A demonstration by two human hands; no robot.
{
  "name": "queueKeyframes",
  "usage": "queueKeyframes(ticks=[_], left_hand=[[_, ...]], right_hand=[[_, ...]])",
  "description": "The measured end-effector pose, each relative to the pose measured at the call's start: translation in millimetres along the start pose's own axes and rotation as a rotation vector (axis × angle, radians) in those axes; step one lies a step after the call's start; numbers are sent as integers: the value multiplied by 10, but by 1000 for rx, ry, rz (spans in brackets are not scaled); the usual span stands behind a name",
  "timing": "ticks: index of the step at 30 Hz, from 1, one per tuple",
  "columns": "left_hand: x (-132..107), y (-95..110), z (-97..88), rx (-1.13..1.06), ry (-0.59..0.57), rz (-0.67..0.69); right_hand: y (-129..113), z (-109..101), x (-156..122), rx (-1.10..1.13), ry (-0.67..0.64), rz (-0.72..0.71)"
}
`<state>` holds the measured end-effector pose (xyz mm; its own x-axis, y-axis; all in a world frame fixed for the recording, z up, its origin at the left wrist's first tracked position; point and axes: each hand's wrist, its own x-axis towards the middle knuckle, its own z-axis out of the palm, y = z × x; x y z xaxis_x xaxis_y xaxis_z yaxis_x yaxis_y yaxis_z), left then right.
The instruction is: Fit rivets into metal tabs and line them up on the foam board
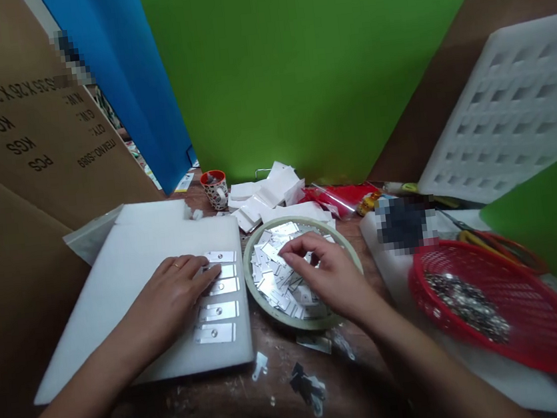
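My left hand [179, 289] lies with fingers outstretched on a white foam block [130, 279], its fingertips touching the upper silver rectangular plates. Several of these plates form a column along the block's right edge; a lower plate [215, 333] shows a small round metal piece in its middle. Over a pale round basin [257, 305] heaped with loose silver plates [280, 286], my right hand [329, 274] has thumb and forefinger pinched together. A silver plate [272, 252] shows right at those fingertips. The other fingers of that hand are curled.
To the right, a red plastic basket [537, 320] holds small shiny metal pieces [465, 308]. Scissors [504, 247] lie behind it. A patterned cup [215, 190] and white packets [271, 193] stand behind the basin. Scraps [306, 385] litter the table's front. A cardboard box [26, 164] rises at left.
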<state>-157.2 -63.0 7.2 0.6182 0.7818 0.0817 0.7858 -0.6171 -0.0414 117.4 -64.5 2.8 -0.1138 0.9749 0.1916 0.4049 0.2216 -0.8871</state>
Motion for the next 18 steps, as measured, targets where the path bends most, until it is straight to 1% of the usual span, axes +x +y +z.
queueKeyframes(ticks=[4,6,9,11,14,18], left_hand=[[49,-46,-4,-66,47,-94],[94,-73,-2,-131,54,-166],[158,-115,-1,-229,14,-246],[183,-144,-1,-280,-20,-270],[200,-189,1,-343,-34,-277],[212,-231,-1,-395,-58,-253]], right_hand=[[-59,292,92,-123,-99,-98],[-120,469,198,-246,-153,-154],[-195,705,377,-424,-245,-217],[-216,819,475,-476,-284,-245],[-216,906,559,-525,-318,-257],[-228,913,587,-566,-370,-241]])
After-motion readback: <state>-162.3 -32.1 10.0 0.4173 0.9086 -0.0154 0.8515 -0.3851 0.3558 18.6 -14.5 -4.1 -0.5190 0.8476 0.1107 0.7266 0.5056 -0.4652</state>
